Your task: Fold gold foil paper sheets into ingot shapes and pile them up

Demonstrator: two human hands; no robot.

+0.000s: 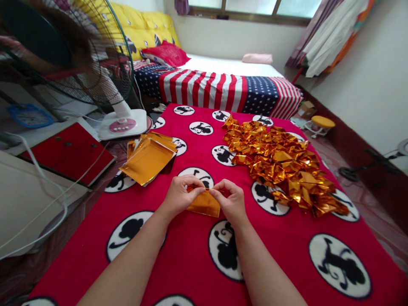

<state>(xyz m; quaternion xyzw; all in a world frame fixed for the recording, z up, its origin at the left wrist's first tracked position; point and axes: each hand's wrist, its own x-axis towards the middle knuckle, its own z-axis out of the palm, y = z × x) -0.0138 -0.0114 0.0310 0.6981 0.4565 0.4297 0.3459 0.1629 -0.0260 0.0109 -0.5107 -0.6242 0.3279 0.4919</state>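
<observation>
A sheet of shiny gold foil paper (pixel 205 205) lies in front of me on the red cloth, its far edge raised between my fingers. My left hand (pixel 183 191) pinches that edge with thumb and forefinger. Close beside it, my right hand (pixel 231 197) pinches the same edge, the thumb tips almost meeting. Part of the sheet is hidden behind the fingers. To the left lies a loose stack of flat gold foil sheets (pixel 149 157). Over on the right spreads a heap of folded gold foil pieces (pixel 280 159), in uneven rows.
The red cloth (pixel 270 263) with monkey-figure circles covers the surface. A standing fan (pixel 123 121) is at its left edge, by a red drawer unit (pixel 68 151). Behind is a bed with a striped, starred cover (pixel 207 89). A yellow stool (pixel 323 122) stands at the right.
</observation>
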